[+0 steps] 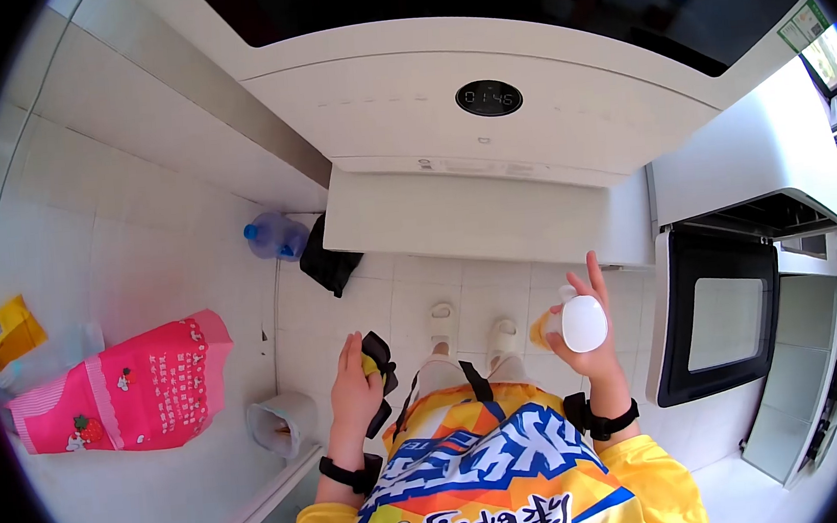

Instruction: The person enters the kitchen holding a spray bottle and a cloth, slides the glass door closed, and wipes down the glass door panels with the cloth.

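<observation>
My right hand (600, 360) is wrapped round a container with a round white lid (584, 324); two of its fingers stick out straight. A yellowish part shows on the container's left side. My left hand (352, 390) has its fingers stretched out side by side, with its thumb hidden. Right against its palm side are a black strap-like thing (376, 351) and a small yellow-green patch; whether the hand touches them is unclear. Both wrists wear black bands.
A white appliance with a lit display (489, 98) stands ahead. At the right hangs an open black-framed door (717, 312). To the left are a pink bag (139, 392), a yellow packet (9, 331), a bin (284, 422), a plastic bottle (276, 236) and a black bag (328, 259).
</observation>
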`<state>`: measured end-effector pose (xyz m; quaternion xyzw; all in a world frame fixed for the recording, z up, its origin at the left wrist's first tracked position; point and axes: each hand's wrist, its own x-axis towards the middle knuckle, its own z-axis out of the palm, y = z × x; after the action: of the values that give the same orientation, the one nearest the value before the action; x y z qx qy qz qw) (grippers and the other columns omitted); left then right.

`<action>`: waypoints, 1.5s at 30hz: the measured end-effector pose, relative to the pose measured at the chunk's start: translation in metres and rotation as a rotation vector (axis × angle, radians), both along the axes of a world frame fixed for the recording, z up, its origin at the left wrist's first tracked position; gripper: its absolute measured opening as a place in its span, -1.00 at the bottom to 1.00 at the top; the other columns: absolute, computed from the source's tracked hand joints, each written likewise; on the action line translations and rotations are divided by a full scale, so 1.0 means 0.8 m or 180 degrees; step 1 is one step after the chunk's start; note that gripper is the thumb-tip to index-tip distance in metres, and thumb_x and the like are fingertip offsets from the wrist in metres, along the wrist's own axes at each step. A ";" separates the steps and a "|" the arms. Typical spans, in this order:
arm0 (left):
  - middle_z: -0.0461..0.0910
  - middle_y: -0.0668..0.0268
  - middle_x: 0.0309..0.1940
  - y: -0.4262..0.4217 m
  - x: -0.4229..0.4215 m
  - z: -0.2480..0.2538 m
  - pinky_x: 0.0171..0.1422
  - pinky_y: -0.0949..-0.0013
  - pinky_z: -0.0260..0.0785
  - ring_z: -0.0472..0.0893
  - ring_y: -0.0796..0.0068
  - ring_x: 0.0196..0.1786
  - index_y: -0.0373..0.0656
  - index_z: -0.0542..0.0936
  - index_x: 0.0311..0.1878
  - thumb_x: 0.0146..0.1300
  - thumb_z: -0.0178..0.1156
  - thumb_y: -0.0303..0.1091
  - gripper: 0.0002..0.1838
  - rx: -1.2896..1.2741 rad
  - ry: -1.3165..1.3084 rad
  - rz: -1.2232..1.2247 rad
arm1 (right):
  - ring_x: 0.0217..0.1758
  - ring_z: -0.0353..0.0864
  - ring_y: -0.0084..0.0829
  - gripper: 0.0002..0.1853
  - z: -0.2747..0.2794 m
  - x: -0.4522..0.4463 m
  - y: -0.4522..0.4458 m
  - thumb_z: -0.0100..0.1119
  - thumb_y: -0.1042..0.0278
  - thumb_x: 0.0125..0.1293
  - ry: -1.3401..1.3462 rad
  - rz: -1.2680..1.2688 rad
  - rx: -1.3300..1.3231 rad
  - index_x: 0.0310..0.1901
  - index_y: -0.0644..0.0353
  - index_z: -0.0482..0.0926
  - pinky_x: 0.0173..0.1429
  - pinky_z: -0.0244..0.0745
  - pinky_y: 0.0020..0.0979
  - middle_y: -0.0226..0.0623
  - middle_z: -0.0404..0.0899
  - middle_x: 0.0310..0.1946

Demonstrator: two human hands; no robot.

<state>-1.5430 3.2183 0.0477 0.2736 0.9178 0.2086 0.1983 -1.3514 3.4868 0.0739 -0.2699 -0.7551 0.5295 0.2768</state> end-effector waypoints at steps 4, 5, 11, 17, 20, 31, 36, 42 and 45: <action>0.20 0.11 0.22 0.005 -0.007 -0.006 0.05 0.25 0.36 0.36 0.11 0.14 -0.07 0.16 0.26 0.00 -0.02 -0.47 -0.36 0.0063 0.0247 -0.0217 | 0.32 0.12 -0.11 -0.37 0.001 0.001 0.003 0.28 0.47 -0.26 -0.0048 -0.0015 0.0183 0.02 0.15 0.42 0.17 0.25 -0.29 0.03 -0.12 0.33; 0.20 0.11 0.22 0.007 -0.008 -0.004 0.05 0.25 0.36 0.36 0.11 0.14 -0.07 0.16 0.26 0.00 -0.01 -0.47 -0.36 0.0029 0.0192 -0.0191 | 0.31 0.12 -0.11 -0.37 0.001 0.000 0.004 0.28 0.47 -0.26 -0.0057 -0.0009 0.0199 0.02 0.15 0.42 0.17 0.25 -0.29 0.02 -0.12 0.33; 0.20 0.10 0.22 0.016 -0.009 0.012 0.04 0.24 0.37 0.38 0.10 0.12 -0.08 0.16 0.25 0.00 -0.01 -0.47 -0.35 0.0023 0.0084 -0.0092 | 0.33 0.07 -0.09 -0.36 -0.002 -0.001 0.006 0.28 0.44 -0.25 -0.0051 -0.0042 0.0080 0.04 0.14 0.40 0.21 0.20 -0.26 0.01 -0.14 0.34; 0.20 0.09 0.22 0.007 -0.009 0.003 0.09 0.24 0.33 0.33 0.09 0.16 -0.09 0.16 0.26 -0.01 -0.01 -0.48 -0.35 0.0145 0.0122 -0.0066 | 0.35 0.02 -0.07 -0.35 -0.001 -0.010 0.014 0.27 0.45 -0.27 -0.0023 0.0025 0.0267 0.03 0.20 0.41 0.23 0.18 -0.24 0.03 -0.16 0.34; 0.20 0.09 0.22 0.001 -0.007 -0.002 0.14 0.25 0.29 0.30 0.09 0.19 -0.10 0.16 0.25 -0.01 -0.01 -0.49 -0.35 0.0143 0.0153 -0.0043 | 0.23 0.24 -0.22 -0.35 -0.009 -0.025 0.032 0.26 0.47 -0.30 0.0059 0.0133 0.0451 0.02 0.23 0.41 0.10 0.31 -0.34 -0.01 -0.20 0.35; 0.21 0.01 0.19 -0.022 0.001 0.004 0.26 0.25 0.15 0.24 0.03 0.23 -0.16 0.16 0.25 -0.04 -0.06 -0.56 -0.34 0.0075 0.0085 0.0173 | 0.20 0.33 -0.18 -0.33 0.052 -0.114 0.111 0.14 0.51 -0.29 0.0182 -0.0345 0.0865 0.07 0.23 0.40 0.00 0.40 -0.37 0.09 -0.40 0.35; 0.21 0.01 0.19 -0.029 0.006 0.005 0.25 0.24 0.16 0.24 0.03 0.22 -0.16 0.16 0.25 -0.03 -0.07 -0.55 -0.35 0.0036 0.0127 0.0223 | 0.15 0.39 -0.25 -0.32 0.041 -0.128 0.121 0.12 0.52 -0.29 0.0611 -0.0576 0.0174 0.07 0.21 0.40 -0.03 0.41 -0.40 0.04 -0.40 0.36; 0.20 0.02 0.20 -0.021 0.009 0.019 0.24 0.25 0.18 0.24 0.03 0.22 -0.17 0.16 0.25 -0.02 -0.06 -0.53 -0.36 -0.0120 -0.0034 0.0339 | 0.14 0.40 -0.28 -0.35 0.036 -0.127 0.119 0.13 0.51 -0.30 0.0593 -0.0670 0.0148 0.03 0.21 0.42 -0.04 0.41 -0.41 0.02 -0.38 0.36; 0.19 0.02 0.21 -0.022 0.007 0.014 0.24 0.25 0.18 0.24 0.04 0.22 -0.17 0.16 0.25 -0.01 -0.06 -0.52 -0.36 -0.0013 -0.0019 0.0287 | 0.13 0.41 -0.29 -0.37 0.034 -0.119 0.112 0.13 0.51 -0.30 0.0574 -0.0625 0.0196 0.01 0.21 0.43 -0.05 0.42 -0.40 0.01 -0.37 0.37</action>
<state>-1.5371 3.2005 0.0588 0.2309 0.9290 0.2164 0.1920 -1.4466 3.5761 0.1010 -0.2853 -0.7130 0.4985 0.4022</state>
